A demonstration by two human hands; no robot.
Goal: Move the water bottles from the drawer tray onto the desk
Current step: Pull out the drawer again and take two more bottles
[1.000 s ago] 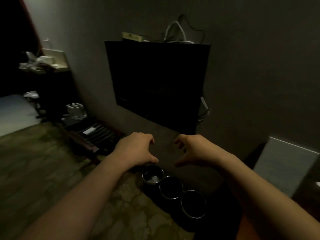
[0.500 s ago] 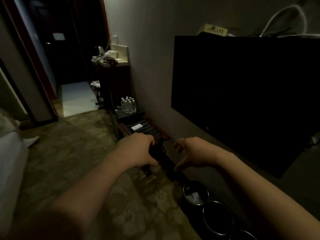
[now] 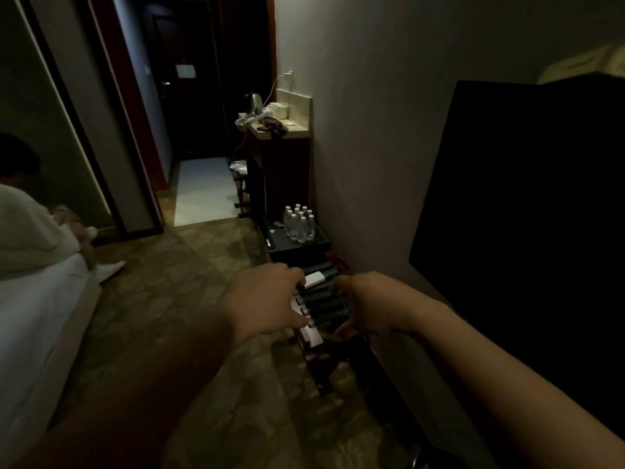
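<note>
Several clear water bottles with white caps [image 3: 299,223] stand bunched together on a dark drawer tray [image 3: 318,246] low against the wall, well ahead of me. My left hand [image 3: 270,299] and my right hand [image 3: 368,304] are held out in front of me, both empty with fingers loosely curled and apart. They hover over a slatted luggage rack [image 3: 321,309], short of the tray. Behind the tray stands a dark cabinet with a light stone top [image 3: 287,132].
A kettle [image 3: 254,102], cups and cords crowd the stone top. A wall-mounted TV [image 3: 527,211] juts out at right. At left a bed [image 3: 37,299] has a person seated on it. Patterned carpet leads to a dim hallway [image 3: 203,187].
My view has swung left from the TV and the bins toward the hallway. The bottles and tray are now nearer and more central. Both hands stay out in front, empty.
</note>
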